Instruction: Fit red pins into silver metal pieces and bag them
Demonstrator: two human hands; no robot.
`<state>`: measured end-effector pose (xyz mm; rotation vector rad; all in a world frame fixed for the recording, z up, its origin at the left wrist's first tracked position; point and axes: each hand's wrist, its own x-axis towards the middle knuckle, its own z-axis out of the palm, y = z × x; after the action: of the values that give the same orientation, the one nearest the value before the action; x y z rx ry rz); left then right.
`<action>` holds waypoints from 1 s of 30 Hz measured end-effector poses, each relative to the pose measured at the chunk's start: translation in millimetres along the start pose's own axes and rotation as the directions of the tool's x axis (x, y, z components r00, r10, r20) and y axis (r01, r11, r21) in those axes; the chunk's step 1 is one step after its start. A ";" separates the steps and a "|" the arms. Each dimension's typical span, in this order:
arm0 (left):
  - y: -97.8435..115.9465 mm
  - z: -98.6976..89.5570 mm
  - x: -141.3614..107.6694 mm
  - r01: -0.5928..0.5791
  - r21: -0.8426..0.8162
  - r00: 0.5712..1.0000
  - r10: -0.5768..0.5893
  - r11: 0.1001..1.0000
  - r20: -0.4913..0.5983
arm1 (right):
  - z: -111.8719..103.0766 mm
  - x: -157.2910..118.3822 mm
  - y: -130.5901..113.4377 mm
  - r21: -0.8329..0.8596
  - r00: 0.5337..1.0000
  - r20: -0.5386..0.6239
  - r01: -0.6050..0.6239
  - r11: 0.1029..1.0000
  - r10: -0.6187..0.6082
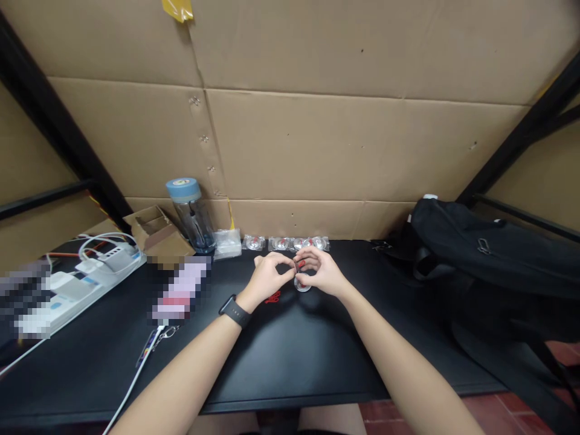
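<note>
Over the middle of the black table [290,356], my left hand [270,277] and my right hand [322,273] meet with thumbs and fingers pinched around a small, thin, dark item [296,266]; its exact form is too small to tell. A bit of red shows by my right fingertips. Just below the fingers lies a round, clear and silvery piece [302,285], partly covered by my right hand. Red string-like pieces [273,296] rest on the table under my left wrist. A dark watch [235,311] is on my left wrist.
Small round items in clear wrappers [281,243] line the cardboard wall [290,145]. To the left are clear packets [227,243], a blue-lidded bottle [194,217], an open carton [158,232], a blurred-out phone-like object [183,290] with a cable, and a power strip [86,293]. A black bag [489,260] sits right.
</note>
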<state>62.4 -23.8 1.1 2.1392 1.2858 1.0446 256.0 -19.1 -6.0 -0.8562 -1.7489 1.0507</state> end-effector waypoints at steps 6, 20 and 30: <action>-1.2 -5.8 0.0 -0.019 0.191 0.999 0.013 0.981 0.033 | -5.0 1.0 -2.9 -0.071 1.000 -0.004 -0.006 0.997 0.006; -36.8 -55.3 3.9 -0.196 0.244 0.867 0.051 0.950 0.495 | -73.8 -7.1 6.4 -0.690 0.948 0.150 -0.101 0.716 0.279; -17.3 -20.2 -3.0 -0.280 0.256 0.922 0.186 0.925 0.340 | -17.3 -4.0 -2.4 -0.660 0.959 0.265 0.104 0.744 0.101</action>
<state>36.1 -18.5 0.7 2.6163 1.1098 0.5845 273.2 -18.5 -1.0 -1.1756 -2.4427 0.5291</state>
